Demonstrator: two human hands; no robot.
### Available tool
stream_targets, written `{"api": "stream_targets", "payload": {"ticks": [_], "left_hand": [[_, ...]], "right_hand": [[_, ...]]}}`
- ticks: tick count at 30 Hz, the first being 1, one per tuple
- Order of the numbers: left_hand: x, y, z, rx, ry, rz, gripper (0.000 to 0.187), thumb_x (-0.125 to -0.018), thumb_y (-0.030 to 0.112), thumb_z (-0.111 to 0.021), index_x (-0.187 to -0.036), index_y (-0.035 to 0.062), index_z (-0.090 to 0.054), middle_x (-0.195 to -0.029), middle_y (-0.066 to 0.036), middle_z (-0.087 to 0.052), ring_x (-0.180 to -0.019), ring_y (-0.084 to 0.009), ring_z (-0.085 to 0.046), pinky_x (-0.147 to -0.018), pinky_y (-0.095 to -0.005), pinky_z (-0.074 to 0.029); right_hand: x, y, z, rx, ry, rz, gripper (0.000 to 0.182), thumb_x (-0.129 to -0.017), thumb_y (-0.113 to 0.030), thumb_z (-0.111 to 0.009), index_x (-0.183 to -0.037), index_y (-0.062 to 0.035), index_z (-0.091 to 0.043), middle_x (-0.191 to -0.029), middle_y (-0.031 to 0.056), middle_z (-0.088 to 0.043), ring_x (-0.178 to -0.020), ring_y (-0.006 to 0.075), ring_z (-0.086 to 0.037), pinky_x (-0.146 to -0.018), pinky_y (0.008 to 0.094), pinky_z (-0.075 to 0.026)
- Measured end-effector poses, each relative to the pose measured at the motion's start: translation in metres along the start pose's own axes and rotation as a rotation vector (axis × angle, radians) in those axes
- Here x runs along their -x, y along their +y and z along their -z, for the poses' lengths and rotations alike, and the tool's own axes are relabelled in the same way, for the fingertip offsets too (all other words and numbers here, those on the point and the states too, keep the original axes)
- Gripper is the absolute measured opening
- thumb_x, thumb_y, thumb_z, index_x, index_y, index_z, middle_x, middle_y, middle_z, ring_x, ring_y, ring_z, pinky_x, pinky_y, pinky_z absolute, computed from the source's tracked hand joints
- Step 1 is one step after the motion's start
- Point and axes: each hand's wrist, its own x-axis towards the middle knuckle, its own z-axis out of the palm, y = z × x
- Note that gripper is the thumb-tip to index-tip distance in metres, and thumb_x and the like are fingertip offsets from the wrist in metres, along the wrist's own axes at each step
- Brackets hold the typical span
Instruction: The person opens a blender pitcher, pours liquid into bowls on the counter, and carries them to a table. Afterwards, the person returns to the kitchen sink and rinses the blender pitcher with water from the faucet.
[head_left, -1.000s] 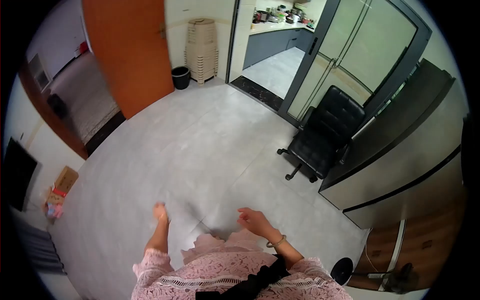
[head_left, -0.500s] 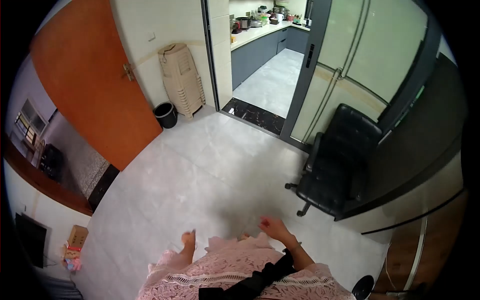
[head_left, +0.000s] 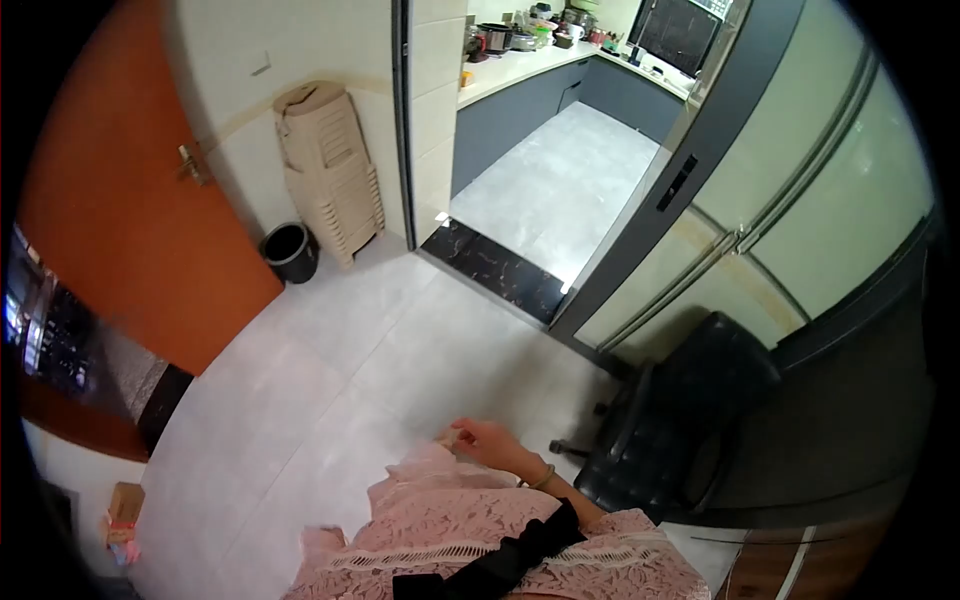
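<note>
My right hand swings low in front of the pink lace dress. Its fingers are loosely bent and a little apart, and I see nothing in them. A bangle circles that wrist. Just left of the fingertips, past the dress hem, a small skin-toned patch, perhaps a foot, shows against the floor. My left hand is out of sight; only the pink sleeve shows on that side. A black strap crosses the dress at the waist. Nearest to my right hand among the furniture is a black office chair.
Ahead, a doorway with a black marble threshold leads to a kitchen counter. A glass sliding door stands right of it. To the left are stacked beige plastic stools, a black bin and an open orange door.
The view has moved forward toward the kitchen doorway and turned slightly right. My left hand has dropped out of sight, and my right hand has swung inward to the left.
</note>
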Motion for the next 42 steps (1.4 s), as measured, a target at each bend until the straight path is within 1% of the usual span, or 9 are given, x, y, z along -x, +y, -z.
{"api": "stream_targets", "payload": {"ticks": [3,5,11,17,22,29,34,38,42], "left_hand": [[-0.023,0.145,-0.043,0.308,-0.073,-0.355,0.016,-0.058,0.016,-0.06,-0.068,0.0043,-0.057,-0.07,-0.014,-0.059,-0.062,-0.027,-0.057,-0.057,-0.0391,-0.044],[-0.049,0.281,-0.105,-0.158,0.016,-0.669,0.013,-0.055,0.01,-0.059,-0.067,0.005,-0.055,-0.067,-0.013,-0.057,-0.064,-0.0267,-0.056,-0.057,-0.0353,-0.044],[0.059,0.604,-0.196,0.12,-0.241,-1.038,0.007,-0.056,0.007,-0.054,-0.063,0.0074,-0.051,-0.06,-0.011,-0.055,-0.058,-0.0271,-0.053,-0.055,-0.0348,-0.043],[0.058,0.677,-0.262,-0.228,-0.314,-1.131,0.006,-0.059,0.01,-0.054,-0.065,0.0081,-0.052,-0.062,-0.013,-0.056,-0.062,-0.0305,-0.055,-0.058,-0.0365,-0.044],[-0.031,0.656,-0.289,-0.472,-0.357,-0.404,0.016,-0.065,0.02,-0.054,-0.075,0.0091,-0.06,-0.081,-0.014,-0.06,-0.074,-0.0274,-0.058,-0.065,-0.0365,-0.046],[-0.068,0.717,-0.337,-0.519,-0.367,-0.038,0.02,-0.068,0.023,-0.053,-0.079,0.0082,-0.061,-0.087,-0.014,-0.06,-0.08,-0.0285,-0.057,-0.069,-0.0376,-0.045],[-0.08,0.877,-0.425,-0.522,-0.449,-0.194,0.023,-0.071,0.026,-0.052,-0.082,0.0075,-0.061,-0.091,-0.013,-0.06,-0.084,-0.0294,-0.057,-0.071,-0.0384,-0.045],[-0.057,1.074,-0.528,-0.687,-0.51,-0.778,0.026,-0.073,0.027,-0.051,-0.084,0.0069,-0.062,-0.094,-0.013,-0.059,-0.087,-0.0301,-0.056,-0.073,-0.039,-0.045],[0.04,1.255,-0.608,-0.052,-0.607,-0.773,0.014,-0.065,0.013,-0.055,-0.078,0.0097,-0.059,-0.082,-0.012,-0.06,-0.079,-0.0289,-0.057,-0.071,-0.035,-0.044]], "right_hand": [[-0.048,0.009,0.049,-0.032,0.005,-0.045,0.028,-0.077,-0.014,-0.059,-0.1,-0.002,-0.051,-0.076,0.0119,-0.06,-0.068,0.0214,-0.059,-0.062,0.0288,-0.047],[-0.076,0.031,0.08,-0.073,0.08,-0.114,0.028,-0.077,-0.014,-0.059,-0.1,-0.0011,-0.052,-0.077,0.0122,-0.06,-0.069,0.0211,-0.059,-0.063,0.0288,-0.047],[-0.15,0.11,0.156,-0.175,0.241,-0.252,0.028,-0.077,-0.014,-0.059,-0.1,0.0002,-0.053,-0.077,0.012,-0.061,-0.068,0.0189,-0.06,-0.063,0.0272,-0.047],[-0.249,0.181,0.256,-0.145,0.281,-0.262,0.027,-0.076,-0.011,-0.06,-0.099,0.0013,-0.052,-0.077,0.0123,-0.062,-0.067,0.0166,-0.06,-0.059,0.0258,-0.047],[-0.354,0.2,0.362,-0.165,0.249,-0.237,0.028,-0.076,-0.01,-0.06,-0.101,0.0005,-0.05,-0.078,0.0126,-0.061,-0.072,0.0175,-0.061,-0.063,0.0266,-0.048],[-0.502,0.262,0.462,-0.145,0.212,-0.156,0.028,-0.076,-0.009,-0.06,-0.1,0.0007,-0.05,-0.079,0.0132,-0.061,-0.072,0.0204,-0.061,-0.064,0.0274,-0.048],[-0.587,0.302,0.525,-0.161,0.149,-0.18,0.027,-0.076,-0.007,-0.059,-0.1,0.0007,-0.051,-0.078,0.0126,-0.061,-0.069,0.0209,-0.06,-0.062,0.0282,-0.048],[-0.639,0.323,0.595,-0.065,0.246,-0.164,0.028,-0.074,-0.01,-0.06,-0.098,0.0001,-0.051,-0.075,0.0143,-0.06,-0.065,0.0255,-0.06,-0.057,0.0309,-0.047],[-0.681,0.357,0.649,-0.083,0.384,-0.219,0.026,-0.075,-0.01,-0.059,-0.098,-0.0007,-0.051,-0.076,0.0141,-0.061,-0.066,0.0251,-0.06,-0.058,0.0308,-0.047]]}}
